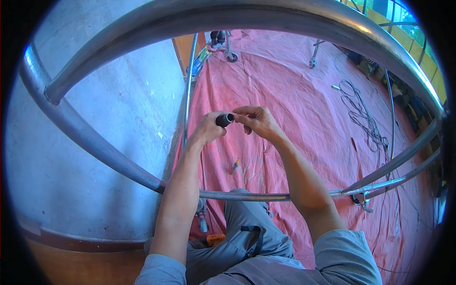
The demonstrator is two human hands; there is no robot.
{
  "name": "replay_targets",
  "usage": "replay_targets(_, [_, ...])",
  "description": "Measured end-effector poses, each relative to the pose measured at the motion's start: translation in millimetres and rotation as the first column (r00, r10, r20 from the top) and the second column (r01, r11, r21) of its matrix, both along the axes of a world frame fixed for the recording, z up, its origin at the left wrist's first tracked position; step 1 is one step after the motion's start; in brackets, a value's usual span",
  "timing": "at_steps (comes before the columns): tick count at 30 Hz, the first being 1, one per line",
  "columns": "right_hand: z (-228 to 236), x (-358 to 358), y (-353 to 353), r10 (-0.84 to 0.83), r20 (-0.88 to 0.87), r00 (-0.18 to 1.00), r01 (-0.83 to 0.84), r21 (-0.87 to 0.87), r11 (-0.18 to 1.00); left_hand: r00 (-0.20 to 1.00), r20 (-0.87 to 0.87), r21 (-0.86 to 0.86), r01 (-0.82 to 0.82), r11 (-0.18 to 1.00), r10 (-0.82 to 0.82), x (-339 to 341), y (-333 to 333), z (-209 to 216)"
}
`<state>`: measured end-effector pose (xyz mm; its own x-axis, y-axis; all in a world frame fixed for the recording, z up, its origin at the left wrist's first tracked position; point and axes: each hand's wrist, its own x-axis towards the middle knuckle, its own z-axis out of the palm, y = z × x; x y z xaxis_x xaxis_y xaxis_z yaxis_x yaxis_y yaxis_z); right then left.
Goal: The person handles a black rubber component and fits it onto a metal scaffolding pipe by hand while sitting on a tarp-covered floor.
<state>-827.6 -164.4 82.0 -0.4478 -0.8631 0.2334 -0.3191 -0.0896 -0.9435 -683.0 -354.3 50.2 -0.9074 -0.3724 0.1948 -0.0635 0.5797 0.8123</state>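
Both my arms reach through a metal tube frame. My left hand [210,128] is closed round a short black cylinder [225,119], whose round, dark, hollow-looking end points to the right. Close beside that end is my right hand [258,122], its thumb and index finger pinched together and the other fingers curled. Whatever those fingertips hold, if anything, is too small to make out. On the red sheet below the hands lies a small slim thing with a yellow end [235,166].
Curved metal tubes [247,194] cross in front of me and overhead. A bare wall [109,156] stands at left. Red sheeting [294,114] covers the floor, with a tangled dark cable [363,118] at right. Casters [231,57] stand farther off. An orange object [215,240] lies by my leg.
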Motion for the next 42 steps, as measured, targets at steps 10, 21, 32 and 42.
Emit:
replay_targets(10, [8, 12, 1, 0.033, -0.124, 0.992, -0.035, -0.013, 0.999, 0.988, 0.131, 0.139, 0.068, 0.988, -0.086, 3, -4, 5])
replay_targets(21, [7, 18, 0, -0.014, -0.34, 0.94, -0.055, -0.193, 0.98, 0.974, 0.19, 0.207, 0.081, 0.975, -0.122, 1, 9, 15])
replay_targets(32, [-4, 31, -19, -0.106, -0.2, 0.974, 0.071, -0.174, 0.982, 0.997, 0.018, 0.034, 0.072, 0.997, -0.073, 5, -5, -8])
replay_targets(42, [-9, 17, -14, -0.083, -0.049, 0.995, 0.082, -0.025, 0.996, 0.967, 0.254, -0.115, -0.001, 0.993, 0.03, -3, 13, 3])
